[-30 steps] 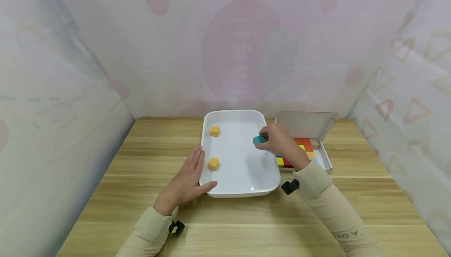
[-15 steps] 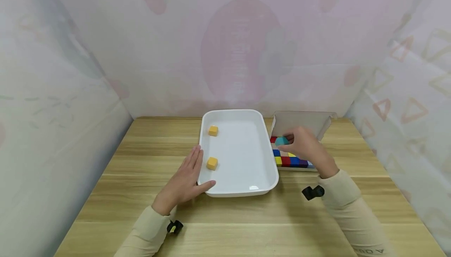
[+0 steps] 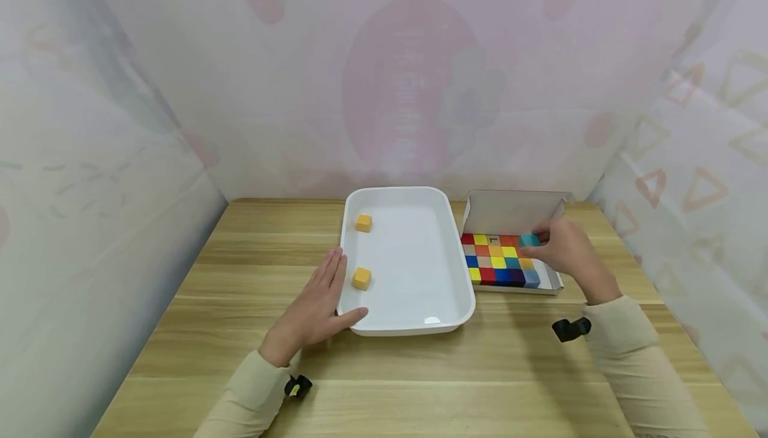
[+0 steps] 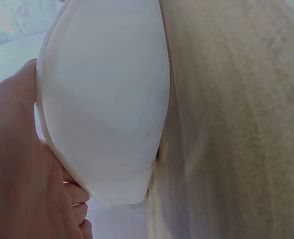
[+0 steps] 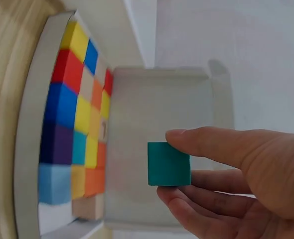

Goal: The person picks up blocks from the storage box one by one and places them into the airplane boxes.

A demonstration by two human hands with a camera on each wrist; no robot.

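Note:
My right hand [image 3: 561, 246] pinches a teal cube [image 3: 528, 240] [image 5: 169, 164] between thumb and fingers, holding it above the back right part of an open cardboard box [image 3: 513, 213] packed with coloured cubes [image 3: 498, 261] [image 5: 79, 124]. My left hand [image 3: 315, 308] lies flat with straight fingers against the left rim of a white tray [image 3: 408, 326] [image 4: 104, 99], the thumb at its front left corner. Two orange-yellow cubes [image 3: 363, 223] [image 3: 362, 278] sit along the tray's left side.
The wooden table [image 3: 420, 385] is walled in by pale patterned fabric on three sides. The box's lid [image 5: 162, 114] stands up at the back. A small gap in the cube grid shows at the box's near right corner [image 5: 52, 219].
My right hand carried the teal cube from over the tray's right edge rightward to above the box's back right part. The left hand and tray stayed put.

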